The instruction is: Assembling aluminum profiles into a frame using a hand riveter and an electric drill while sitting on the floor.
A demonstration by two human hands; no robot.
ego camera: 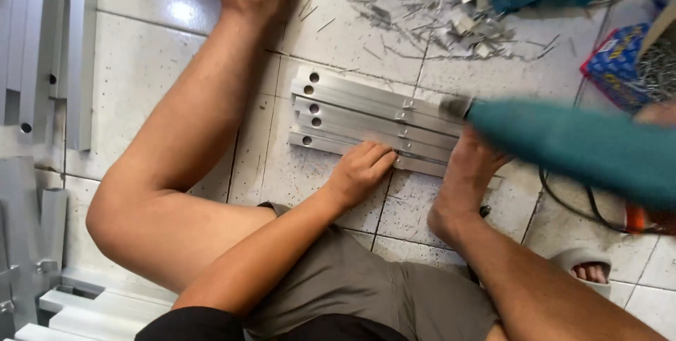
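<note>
Centre of the frame, on the tiled floor (pixel 141 66): a stack of flat aluminium bars (pixel 366 119), side by side and overlapping, round holes near their left ends. The left hand (pixel 360 171) rests on the nearest bar, fingers curled loosely and pressing down, palm flat, gripping nothing. A bare foot (pixel 468 172) pins the right end of the stack.

Right side of the frame: a teal power tool (pixel 584 147), blurred, its dark tip (pixel 455 106) at the bars near a row of small fittings. The right hand (pixel 658 112) shows only as a sliver at the tool's rear; whether its fingers are closed around the grip cannot be told.

Judgement on handling: bars look light, stiff and thin, with smooth faces likely to slide over one another and over the tile. Cut ends and edges may be sharp. Best hold seems to be flat pressure from above, away from the tip, or a pinch across the width mid-length.

Upper frame: metal shavings (pixel 429 21) scattered. Left edge: more grey profiles (pixel 42 45). Upper right: a blue box (pixel 616 63).
</note>
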